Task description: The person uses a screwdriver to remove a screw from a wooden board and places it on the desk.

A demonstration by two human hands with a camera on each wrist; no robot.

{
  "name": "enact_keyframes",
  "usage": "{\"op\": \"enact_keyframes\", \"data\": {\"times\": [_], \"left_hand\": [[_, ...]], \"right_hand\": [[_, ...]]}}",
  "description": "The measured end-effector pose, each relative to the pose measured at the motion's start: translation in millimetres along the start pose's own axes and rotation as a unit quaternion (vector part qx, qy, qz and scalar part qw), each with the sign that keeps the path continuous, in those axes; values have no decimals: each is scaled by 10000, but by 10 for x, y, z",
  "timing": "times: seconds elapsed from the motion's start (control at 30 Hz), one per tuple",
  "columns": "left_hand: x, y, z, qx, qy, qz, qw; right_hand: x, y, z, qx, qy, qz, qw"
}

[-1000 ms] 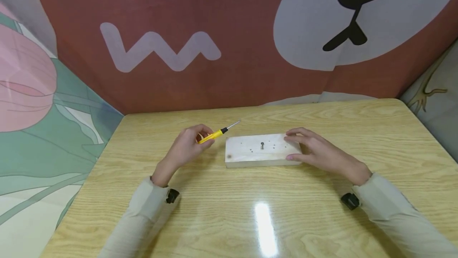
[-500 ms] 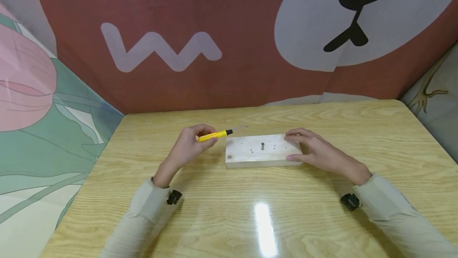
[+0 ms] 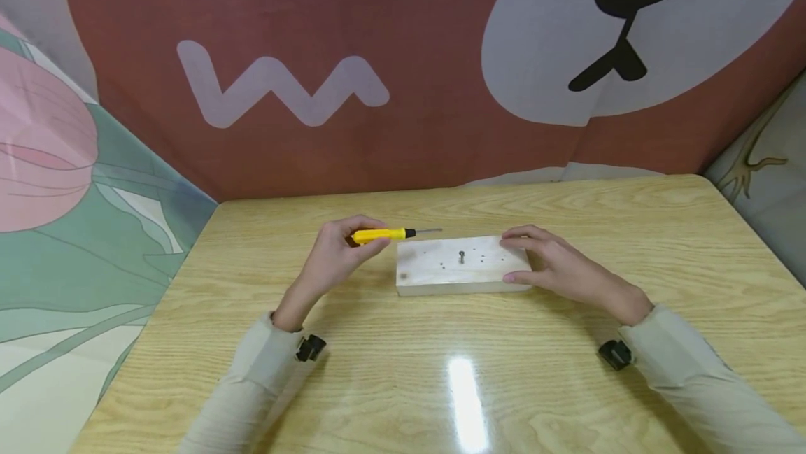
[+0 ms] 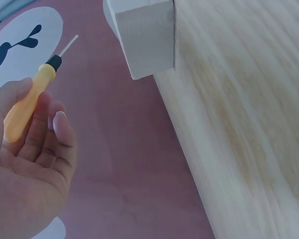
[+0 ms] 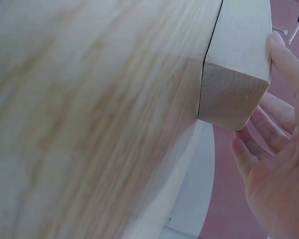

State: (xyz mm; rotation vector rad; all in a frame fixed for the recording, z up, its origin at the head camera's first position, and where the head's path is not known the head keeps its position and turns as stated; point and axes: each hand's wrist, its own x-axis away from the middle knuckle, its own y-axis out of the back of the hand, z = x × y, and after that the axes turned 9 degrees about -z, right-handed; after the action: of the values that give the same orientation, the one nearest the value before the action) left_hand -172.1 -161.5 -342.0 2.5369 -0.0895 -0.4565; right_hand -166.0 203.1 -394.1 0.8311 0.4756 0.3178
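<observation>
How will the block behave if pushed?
Likely stiff: the block shows wood grain at its end. Unlikely to roll or tip: it is square-edged and lies on a broad face. May slide readily, as the table looks glossy.

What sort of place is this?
Likely an indoor nook set up as a workspace: a glossy wood-grain table against a dark red cartoon-printed wall covering, and a pale rectangular wooden block with a metal screw standing in it.
</observation>
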Motion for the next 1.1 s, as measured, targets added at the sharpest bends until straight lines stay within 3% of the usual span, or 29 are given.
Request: {"op": "enact_keyframes", "data": {"times": [0.37, 0.8, 1.1], "left_hand": [[1, -24, -41, 102, -77, -86, 9999], [-55, -111, -145, 327, -572, -402, 9970], [-95, -210, -245, 638, -697, -337, 9950]], "right_hand": [[5, -5, 28, -95, 19, -19, 10000], [-6, -10, 28, -103, -2, -106, 9999], [10, -10, 20, -184, -161, -55, 9997]]}}
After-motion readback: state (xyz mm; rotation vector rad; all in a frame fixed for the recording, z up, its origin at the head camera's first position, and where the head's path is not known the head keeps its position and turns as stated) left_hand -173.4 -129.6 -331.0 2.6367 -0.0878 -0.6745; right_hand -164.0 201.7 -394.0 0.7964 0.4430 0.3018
